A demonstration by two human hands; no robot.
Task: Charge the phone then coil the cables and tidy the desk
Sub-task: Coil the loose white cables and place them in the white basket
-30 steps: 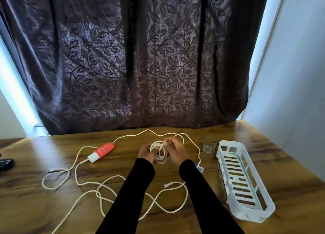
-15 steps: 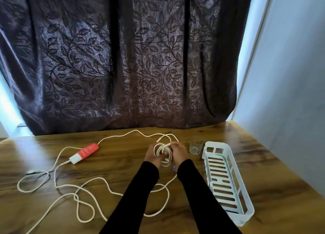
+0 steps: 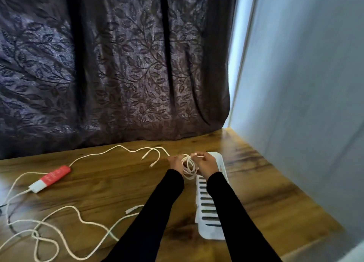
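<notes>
left hand (image 3: 175,162): fingers curled round the left side of a small coil of white cable (image 3: 189,167), holding it up above the wooden desk.
right hand (image 3: 207,163): thumb and fingers pinch the coil's right side and a white end of it near the top; both hands are close together, with only the coil between them.
coil of white cable: several tight loops, roughly oval, hanging between the two hands just over the near-left edge of the tray.
sleeves: long black sleeves (image 3: 157,208) cover both forearms down to the wrists.
white slotted plastic tray (image 3: 206,212): lies flat on the desk under and behind the right forearm, its long side running away from the camera; dark slots show along its floor.
red and white oblong adapter block (image 3: 50,178): lies on the desk well to the left of the hands, white end nearer the camera, a cable leaving each end.
loose white cable (image 3: 65,236): sprawls in open loops across the near-left part of the desk; one strand runs from the red block's far end toward the hands, and two small plug ends (image 3: 147,160) lie just left of the left hand.
another plug end (image 3: 131,210): rests on the desk beside the left forearm.
brown wood-grain desk (image 3: 110,185): carries everything.
dark leaf-patterned curtain (image 3: 118,64): hangs behind the desk.
pale wall (image 3: 305,84): stands along the right edge.
phone: none can be made out.
</notes>
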